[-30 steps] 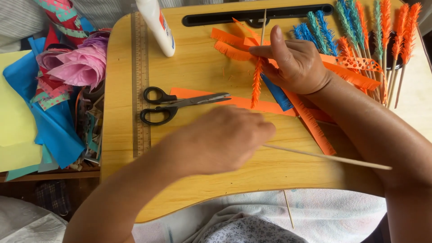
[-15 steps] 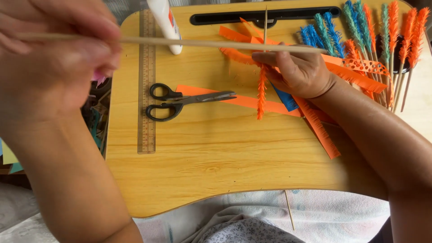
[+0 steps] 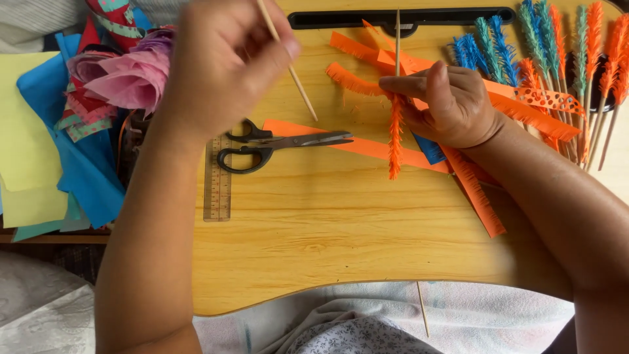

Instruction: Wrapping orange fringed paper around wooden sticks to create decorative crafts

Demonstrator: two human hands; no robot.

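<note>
My left hand is raised over the upper left of the wooden lap desk and grips a thin wooden skewer that slants down to the right. My right hand pinches a second skewer wrapped in fringed orange paper, held upright over the desk. Black-handled scissors lie on a flat orange paper strip between the two hands. Fringed orange strips lie under and around my right hand.
Finished fringed sticks in orange, blue and green lie at the top right. A wooden ruler rests on the desk's left side. Yellow, blue and pink paper sheets pile up off the left edge. A bare skewer lies on cloth below.
My left hand lifted a bare skewer from the desk's front, swung it up across the view, and now holds it slanting at the top. My right hand stayed, holding the orange-wrapped stick.
</note>
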